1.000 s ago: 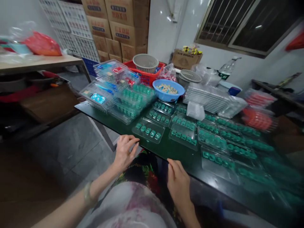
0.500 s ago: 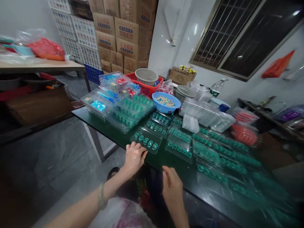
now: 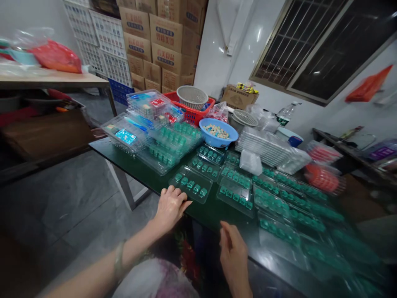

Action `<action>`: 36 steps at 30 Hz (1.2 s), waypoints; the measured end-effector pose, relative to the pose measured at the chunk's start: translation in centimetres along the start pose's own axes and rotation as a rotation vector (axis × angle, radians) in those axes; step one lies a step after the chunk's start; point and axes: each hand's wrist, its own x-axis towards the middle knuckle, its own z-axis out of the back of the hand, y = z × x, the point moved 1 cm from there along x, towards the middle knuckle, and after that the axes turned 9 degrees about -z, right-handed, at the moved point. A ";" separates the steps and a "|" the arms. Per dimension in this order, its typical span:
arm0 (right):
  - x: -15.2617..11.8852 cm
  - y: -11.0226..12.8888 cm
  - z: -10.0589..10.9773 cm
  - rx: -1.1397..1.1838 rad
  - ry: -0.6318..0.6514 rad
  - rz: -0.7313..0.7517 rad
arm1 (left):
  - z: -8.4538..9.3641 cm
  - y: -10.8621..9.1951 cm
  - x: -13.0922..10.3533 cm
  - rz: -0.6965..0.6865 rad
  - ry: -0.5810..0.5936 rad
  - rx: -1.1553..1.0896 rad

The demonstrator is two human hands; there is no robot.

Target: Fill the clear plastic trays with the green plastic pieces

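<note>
My left hand (image 3: 172, 207) is at the table's front edge, its curled fingertips by the near rim of a clear plastic tray (image 3: 198, 198). The thumb stands apart from the fingers; I cannot tell whether they touch the rim. A row of several green moulded cups lies in that tray. My right hand (image 3: 235, 250) hovers in front of the table edge, fingers loosely bent, thumb and index apart, with nothing visible in it. Nearest to it is another clear tray (image 3: 231, 205) with green cups. Further trays (image 3: 279, 236) of the same kind lie to the right, blurred at the far end.
A blue basin (image 3: 218, 134) of small pale pieces stands behind the trays. Stacked clear boxes (image 3: 125, 134) and green-cup trays (image 3: 173, 145) are at the left of the dark table (image 3: 214, 213). Behind are a red basket (image 3: 190, 115) and a stack of clear lids (image 3: 260, 145).
My left hand has drawn back slightly toward me and left, away from the tray. My right hand has shifted a little right and down. The view has moved slightly.
</note>
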 end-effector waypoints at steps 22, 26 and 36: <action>0.0 -1.0 -0.2 0.077 0.005 -0.083 | 3.4 5.0 5.5 0.009 -0.143 -0.142; 0.3 -1.1 -0.6 0.087 -0.031 -0.071 | 4.6 5.8 10.1 -0.036 -0.097 -0.117; 0.1 -1.2 -0.7 0.094 -0.071 -0.063 | 2.8 6.2 17.2 0.010 0.107 0.025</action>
